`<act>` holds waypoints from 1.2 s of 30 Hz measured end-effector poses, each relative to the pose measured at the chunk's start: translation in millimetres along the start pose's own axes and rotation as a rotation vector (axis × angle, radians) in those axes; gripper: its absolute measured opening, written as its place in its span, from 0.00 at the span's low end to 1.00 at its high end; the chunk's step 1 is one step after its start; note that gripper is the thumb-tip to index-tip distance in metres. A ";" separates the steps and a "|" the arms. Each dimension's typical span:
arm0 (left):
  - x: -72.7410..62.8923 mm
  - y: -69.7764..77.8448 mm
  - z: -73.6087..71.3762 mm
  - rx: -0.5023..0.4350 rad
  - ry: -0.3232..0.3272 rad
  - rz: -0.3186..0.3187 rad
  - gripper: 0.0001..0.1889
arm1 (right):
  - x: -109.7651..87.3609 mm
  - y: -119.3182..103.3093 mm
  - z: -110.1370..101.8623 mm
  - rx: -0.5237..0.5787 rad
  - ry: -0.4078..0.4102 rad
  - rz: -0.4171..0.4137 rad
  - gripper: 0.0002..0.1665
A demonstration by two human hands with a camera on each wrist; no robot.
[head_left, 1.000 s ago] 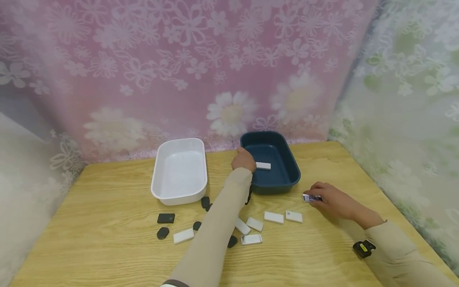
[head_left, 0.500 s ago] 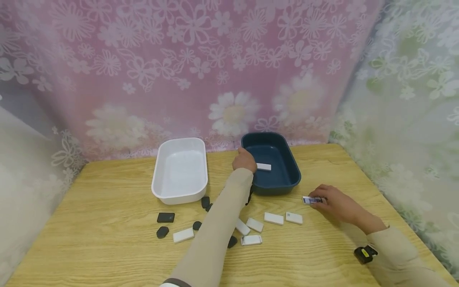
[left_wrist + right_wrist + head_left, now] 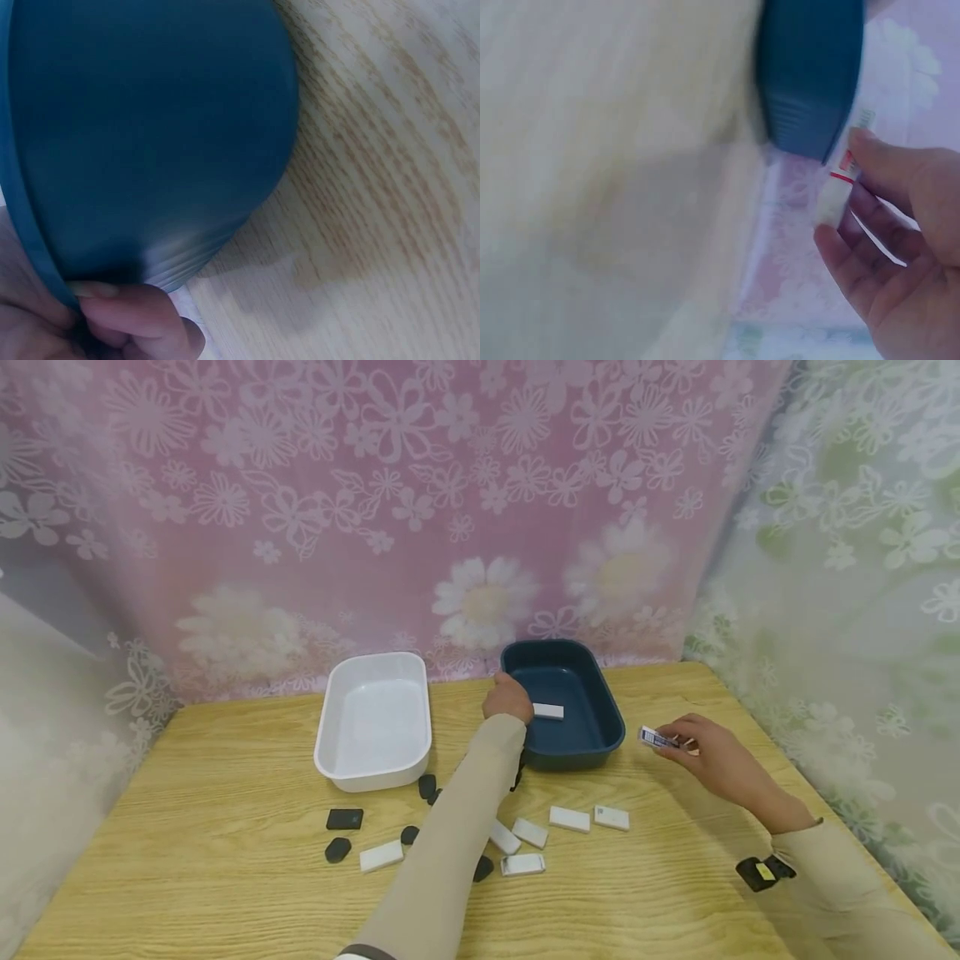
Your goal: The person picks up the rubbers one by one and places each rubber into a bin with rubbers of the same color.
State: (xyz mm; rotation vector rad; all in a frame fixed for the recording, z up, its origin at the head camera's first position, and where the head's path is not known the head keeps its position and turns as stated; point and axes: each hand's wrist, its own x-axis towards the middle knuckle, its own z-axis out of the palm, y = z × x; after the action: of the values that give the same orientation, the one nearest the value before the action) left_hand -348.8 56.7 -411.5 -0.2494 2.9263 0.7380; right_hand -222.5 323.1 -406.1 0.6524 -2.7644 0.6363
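My left hand [image 3: 507,697] pinches the left rim of a dark blue tub [image 3: 576,758]; in the left wrist view its fingers [image 3: 139,315] curl over that rim. A flat white block [image 3: 550,712] lies inside the tub, partly hidden by the hand. Off the tub's right front corner, my right hand [image 3: 716,760] holds a small white block with a printed label [image 3: 657,738] above the table. In the right wrist view, thumb and fingertips pinch this block, which shows a red stripe.
A white tub [image 3: 322,760] stands left of the blue one. In front lie several white blocks [image 3: 569,819], a black rectangular piece [image 3: 344,819] and several rounded black pieces [image 3: 338,849]. My left forearm [image 3: 450,843] covers part of them. Floral cloth [image 3: 480,510] hangs behind the table.
My right hand has raised the labelled white block from near the tabletop and moved it away from me, tilting it. The left hand stays on the tub's rim.
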 end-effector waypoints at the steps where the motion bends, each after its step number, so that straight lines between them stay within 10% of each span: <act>1: -1.2 0.0 -1.1 0.005 0.002 -0.001 0.24 | 4.0 -2.2 -1.4 0.006 0.025 0.001 0.13; 13: -6.6 0.8 -7.0 0.017 -0.002 0.015 0.26 | 62.7 -26.1 5.2 0.080 0.069 -0.001 0.14; 24: 1.2 2.5 0.8 0.061 0.001 -0.020 0.30 | 119.1 -31.2 36.9 0.069 -0.099 -0.043 0.15; 36: 5.6 -0.1 1.0 0.068 0.008 -0.039 0.29 | 132.5 -39.1 67.2 0.086 -0.320 -0.170 0.12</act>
State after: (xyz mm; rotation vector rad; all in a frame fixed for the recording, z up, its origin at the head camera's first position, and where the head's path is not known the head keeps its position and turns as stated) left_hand -354.1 56.4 -413.3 -0.3033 2.9384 0.6324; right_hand -328.1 211.5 -409.6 1.0805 -2.9344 0.6671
